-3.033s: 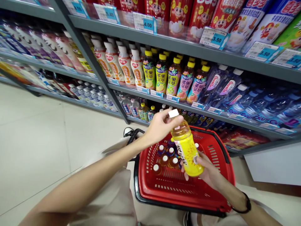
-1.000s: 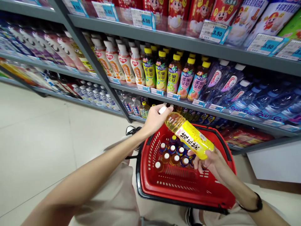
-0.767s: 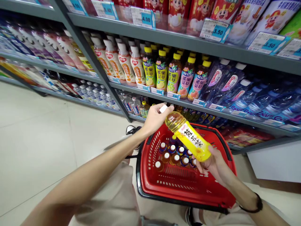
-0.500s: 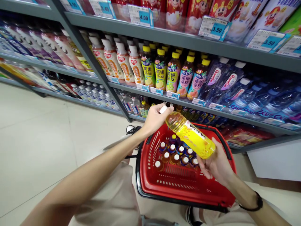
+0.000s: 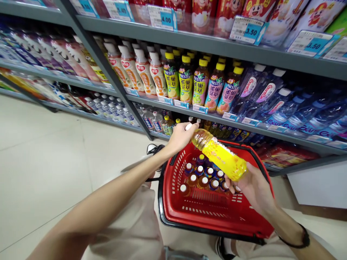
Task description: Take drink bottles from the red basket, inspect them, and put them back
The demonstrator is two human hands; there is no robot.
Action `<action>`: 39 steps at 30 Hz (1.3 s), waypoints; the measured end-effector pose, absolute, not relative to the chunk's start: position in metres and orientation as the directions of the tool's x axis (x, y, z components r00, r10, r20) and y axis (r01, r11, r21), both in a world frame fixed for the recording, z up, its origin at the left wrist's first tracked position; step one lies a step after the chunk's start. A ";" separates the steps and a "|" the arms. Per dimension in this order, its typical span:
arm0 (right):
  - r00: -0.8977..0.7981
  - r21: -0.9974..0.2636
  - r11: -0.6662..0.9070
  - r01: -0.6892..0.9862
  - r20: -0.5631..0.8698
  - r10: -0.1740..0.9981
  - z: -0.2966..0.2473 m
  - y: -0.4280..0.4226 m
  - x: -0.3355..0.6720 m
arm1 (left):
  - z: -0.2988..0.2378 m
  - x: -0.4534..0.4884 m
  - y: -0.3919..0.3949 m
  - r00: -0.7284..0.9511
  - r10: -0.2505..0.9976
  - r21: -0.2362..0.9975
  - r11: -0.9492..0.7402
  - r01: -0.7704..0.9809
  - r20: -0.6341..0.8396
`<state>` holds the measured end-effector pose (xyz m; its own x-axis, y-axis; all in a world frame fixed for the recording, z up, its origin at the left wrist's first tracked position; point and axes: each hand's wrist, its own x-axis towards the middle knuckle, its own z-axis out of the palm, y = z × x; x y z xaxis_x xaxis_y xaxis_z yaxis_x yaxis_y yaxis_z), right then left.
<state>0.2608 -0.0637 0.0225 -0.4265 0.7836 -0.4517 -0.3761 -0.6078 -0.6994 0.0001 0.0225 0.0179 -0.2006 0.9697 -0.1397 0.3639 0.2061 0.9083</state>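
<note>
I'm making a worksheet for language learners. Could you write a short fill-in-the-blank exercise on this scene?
1. The left hand grips the white ____ of the yellow-labelled clear plastic bottle.
2. Near round white caps, one ____ cap shows inside the red plastic basket.
3. A thin black band circles the person's ____ wrist.

Missing words: cap; yellow; right.

White cap (image 5: 188, 126) of yellow bottle (image 5: 223, 159) partly hidden by left fingers (image 5: 180, 128)

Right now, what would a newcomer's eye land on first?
The yellow-labelled drink bottle, tilted between the left hand at its white cap and the right hand at its lower end. Below is the red shopping basket holding white-capped bottles. Yellow-capped Nestea bottles line the shelf beyond.
</note>
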 end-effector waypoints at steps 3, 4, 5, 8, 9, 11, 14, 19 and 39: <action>-0.381 -0.747 -0.545 -0.380 -0.411 0.828 0.022 -0.063 0.265 | 0.008 0.000 0.024 -0.165 0.952 0.894 0.299 0.333 -0.257; -0.365 -0.766 -0.522 -0.376 -0.396 0.843 0.021 -0.063 0.267 | 0.004 -0.001 0.025 -0.153 0.949 0.894 0.313 0.322 -0.277; -0.352 -0.785 -0.499 -0.367 -0.379 0.856 0.020 -0.063 0.269 | 0.001 0.000 0.025 -0.145 0.947 0.895 0.319 0.311 -0.287; -0.332 -0.838 -0.428 -0.338 -0.320 0.887 0.017 -0.064 0.273 | -0.009 0.001 0.026 -0.104 0.947 0.904 0.320 0.285 -0.302; -0.325 -0.852 -0.402 -0.335 -0.296 0.898 0.017 -0.065 0.273 | -0.011 0.002 0.026 -0.086 0.948 0.907 0.319 0.277 -0.307; -0.298 -0.880 -0.342 -0.330 -0.247 0.922 0.015 -0.067 0.272 | -0.015 0.005 0.027 -0.047 0.950 0.919 0.311 0.242 -0.309; -0.211 -0.933 -0.224 -0.281 -0.168 0.963 0.012 -0.072 0.269 | -0.020 0.009 0.027 -0.026 0.952 0.939 0.304 0.159 -0.304; -0.132 -0.995 -0.040 -0.089 -0.028 0.991 0.012 -0.078 0.268 | -0.031 0.013 0.028 -0.024 0.933 0.933 0.359 0.035 -0.358; -0.491 -0.405 0.723 0.560 0.540 0.683 0.013 -0.091 0.268 | -0.051 0.035 0.011 0.065 0.921 0.922 0.386 -0.015 -0.384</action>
